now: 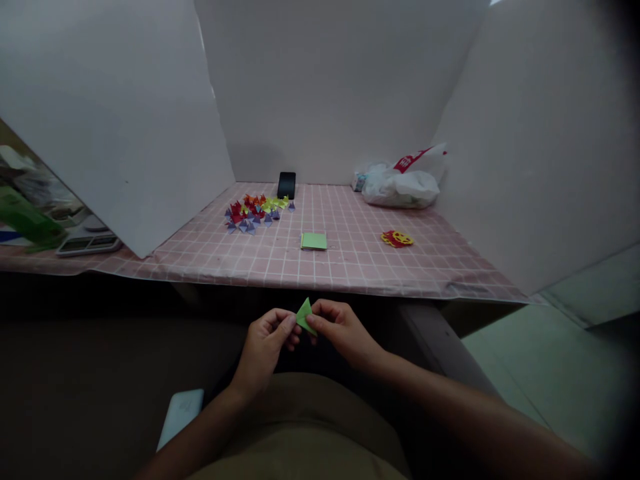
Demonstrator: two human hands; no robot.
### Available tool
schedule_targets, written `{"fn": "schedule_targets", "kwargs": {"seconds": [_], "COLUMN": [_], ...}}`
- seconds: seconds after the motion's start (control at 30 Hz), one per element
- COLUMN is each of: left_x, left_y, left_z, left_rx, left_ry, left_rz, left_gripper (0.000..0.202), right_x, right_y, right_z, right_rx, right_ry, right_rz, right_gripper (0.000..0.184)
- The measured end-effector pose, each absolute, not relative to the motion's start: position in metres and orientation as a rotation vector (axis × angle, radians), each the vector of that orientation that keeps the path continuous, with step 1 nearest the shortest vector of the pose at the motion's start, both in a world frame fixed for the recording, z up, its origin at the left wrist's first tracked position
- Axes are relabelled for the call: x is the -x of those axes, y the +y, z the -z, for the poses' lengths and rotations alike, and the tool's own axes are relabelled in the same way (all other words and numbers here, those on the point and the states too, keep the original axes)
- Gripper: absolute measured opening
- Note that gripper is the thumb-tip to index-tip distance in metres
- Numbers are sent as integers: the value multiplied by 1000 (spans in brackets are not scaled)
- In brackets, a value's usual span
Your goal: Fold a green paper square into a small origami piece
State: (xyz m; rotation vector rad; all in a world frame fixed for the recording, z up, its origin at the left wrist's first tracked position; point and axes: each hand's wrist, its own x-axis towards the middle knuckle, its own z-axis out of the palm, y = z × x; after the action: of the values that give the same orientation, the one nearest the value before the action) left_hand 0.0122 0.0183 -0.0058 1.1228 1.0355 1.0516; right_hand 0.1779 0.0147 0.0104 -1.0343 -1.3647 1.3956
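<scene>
A small green paper piece (305,313), folded to a triangle, is held between both hands below the table's front edge, over my lap. My left hand (267,343) pinches its left side with curled fingers. My right hand (340,330) grips its right side, fingers closed. On the pink checked tablecloth (350,260) ahead lies a stack of green paper squares (314,241). Further back left sits a cluster of several folded paper pieces (255,212) in red, orange, yellow and purple.
A black phone (287,185) leans against the back white panel. A white plastic bag (403,181) lies at the back right, a red and yellow paper cut-out (397,238) nearer. White boards wall the table. A white device (180,413) rests by my left forearm.
</scene>
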Motion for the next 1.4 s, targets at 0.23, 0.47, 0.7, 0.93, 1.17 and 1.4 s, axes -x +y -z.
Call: {"fn": "schedule_targets", "kwargs": {"seconds": [0.23,0.47,0.7,0.93,1.17,1.4], "left_x": [-12,-13,-11,-9,-6,-4], "left_y": [19,20,20,19,22,23], "left_z": [7,7,5,5,11,10], "left_rx": [-1181,-1166,-1158,-1186,-1124,-1093], "left_ry": [1045,1047,1047,1032,988,995], "left_rz": [-1052,-1037,-1040,-1032,-992,-983], "left_gripper": [20,21,20,19,21,20], "right_x": [-177,-177,-176,-177,-176,-177], "right_y": [15,13,15,14,13,14], "right_z": [-11,-14,-11,-11,-11,-9], "right_rx": [1022,1053,1054,1058,1109,1119], "right_ry": [-1344,-1325,-1291,-1349,-1436,-1475], "right_rz": [-1387,-1406,-1454,-1433,-1483,-1477], "right_gripper": [16,15,19,20,21,23]}}
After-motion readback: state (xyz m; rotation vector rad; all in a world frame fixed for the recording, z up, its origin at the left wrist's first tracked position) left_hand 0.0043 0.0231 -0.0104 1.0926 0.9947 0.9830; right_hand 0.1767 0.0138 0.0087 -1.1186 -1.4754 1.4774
